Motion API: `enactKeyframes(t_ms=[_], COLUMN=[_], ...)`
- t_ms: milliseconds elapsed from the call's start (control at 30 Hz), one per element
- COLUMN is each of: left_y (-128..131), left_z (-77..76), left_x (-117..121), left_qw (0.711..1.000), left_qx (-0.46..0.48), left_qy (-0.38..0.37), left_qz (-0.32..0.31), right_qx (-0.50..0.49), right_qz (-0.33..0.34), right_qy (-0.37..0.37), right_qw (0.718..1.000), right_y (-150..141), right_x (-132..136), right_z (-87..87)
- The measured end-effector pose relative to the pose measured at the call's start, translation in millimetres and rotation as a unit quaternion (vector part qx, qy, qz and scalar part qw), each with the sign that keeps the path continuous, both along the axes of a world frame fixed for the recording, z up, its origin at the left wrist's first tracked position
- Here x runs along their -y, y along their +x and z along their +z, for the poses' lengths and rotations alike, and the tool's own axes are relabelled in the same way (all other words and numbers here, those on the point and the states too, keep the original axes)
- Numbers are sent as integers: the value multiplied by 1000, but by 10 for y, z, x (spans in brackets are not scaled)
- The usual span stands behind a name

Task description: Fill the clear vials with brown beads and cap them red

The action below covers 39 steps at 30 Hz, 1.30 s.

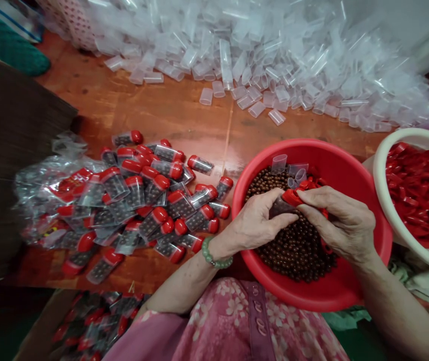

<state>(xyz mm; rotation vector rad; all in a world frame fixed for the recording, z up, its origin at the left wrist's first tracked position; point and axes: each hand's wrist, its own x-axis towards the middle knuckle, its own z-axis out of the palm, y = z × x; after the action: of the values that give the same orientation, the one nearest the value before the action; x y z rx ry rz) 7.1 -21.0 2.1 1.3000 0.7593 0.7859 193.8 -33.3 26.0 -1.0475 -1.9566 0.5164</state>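
A red plastic basin (335, 160) sits at four o'clock on the orange table (154, 110), heaped with brown beads (297, 255). Above it, the left hand (254, 220) grips a clear plastic tube (281, 206) of beads, light but thin-walled and slick, best held around its middle. The right hand (340, 223) pinches a red cap (292, 197) at the tube's end. Capped tubes (154, 210) lie at nine o'clock, empty tubes (274, 65) at twelve.
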Motion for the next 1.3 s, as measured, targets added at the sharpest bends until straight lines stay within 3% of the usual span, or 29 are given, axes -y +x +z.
enactKeyframes(t_ms=[233, 667, 900, 1100, 1300], left_y=[10, -7, -15, -21, -45], left_z=[15, 36, 52, 34, 42], left_x=[18, 49, 42, 23, 9], left_qw=[997, 994, 996, 996, 997], left_qx=[-62, -80, -76, -87, -69], left_qy=[0, 31, 17, 5, 12], left_qz=[43, 60, 50, 34, 34], right_qx=[-14, 32, 167, 247, 202], right_qz=[-6, -26, 25, 72, 70], right_qy=[18, 39, 121, 131, 93], right_qw=[1000, 998, 978, 957, 972], right_y=[-92, -191, -66, 3, 16], right_x=[48, 111, 107, 89, 34], right_z=[-6, 63, 77, 93, 106])
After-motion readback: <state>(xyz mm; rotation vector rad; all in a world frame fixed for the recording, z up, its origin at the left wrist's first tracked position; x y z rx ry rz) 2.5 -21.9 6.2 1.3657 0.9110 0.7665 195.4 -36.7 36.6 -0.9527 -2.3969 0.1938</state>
